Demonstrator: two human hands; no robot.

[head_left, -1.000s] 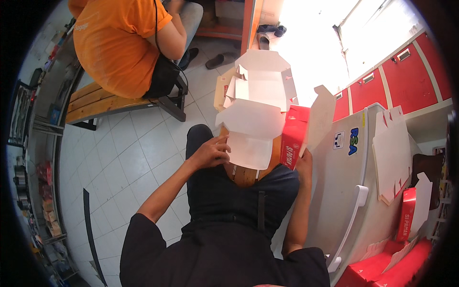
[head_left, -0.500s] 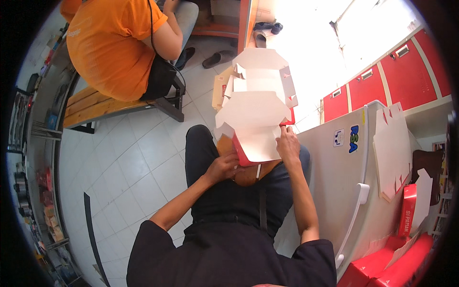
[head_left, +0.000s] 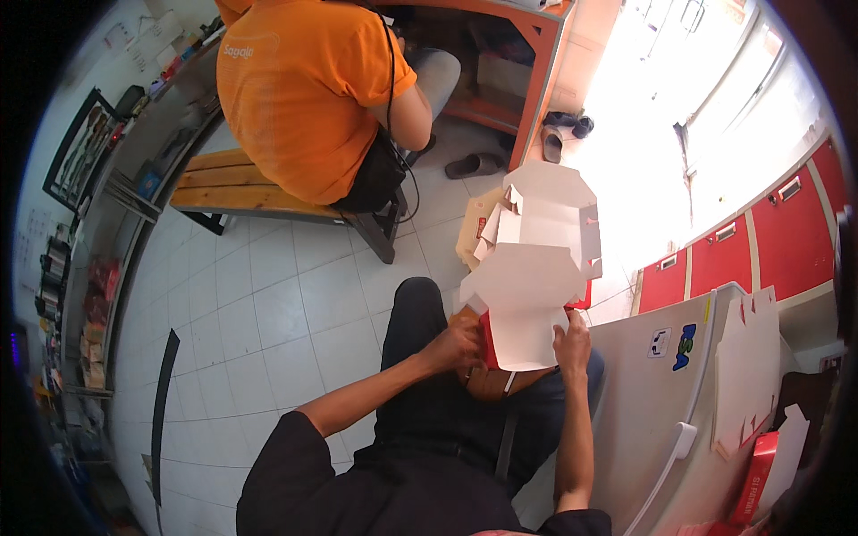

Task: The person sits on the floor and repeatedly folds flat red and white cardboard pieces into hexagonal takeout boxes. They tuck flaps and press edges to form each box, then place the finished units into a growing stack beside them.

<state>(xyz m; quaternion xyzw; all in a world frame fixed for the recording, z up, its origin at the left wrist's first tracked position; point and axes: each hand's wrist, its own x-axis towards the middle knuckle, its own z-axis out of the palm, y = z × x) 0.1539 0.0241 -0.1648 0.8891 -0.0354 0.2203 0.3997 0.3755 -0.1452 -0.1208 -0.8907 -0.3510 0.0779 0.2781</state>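
A cardboard box (head_left: 525, 332), white inside and red outside, rests over my lap, with its broad flap standing out on the far side. My left hand (head_left: 458, 347) is closed on its red left wall, fingers curled against the outside. At the right edge my right hand (head_left: 572, 344) grips the box, thumb raised at the inner side. Part of a brown rounded surface (head_left: 490, 384) shows under the box's near end; what it belongs to is mostly hidden. Just beyond lies another opened white carton (head_left: 552, 219).
A person in an orange shirt (head_left: 308, 98) sits on a wooden bench (head_left: 232, 175) at far left. To my right stands a white refrigerator (head_left: 643, 393) with flat cartons (head_left: 747, 371) on it. Red lockers (head_left: 786, 237) line the right; slippers (head_left: 474, 166) lie ahead.
The view has shifted, so everything sits lower and further right. My right hand has moved nearer along the box's right edge. My left hand stays at the left wall.
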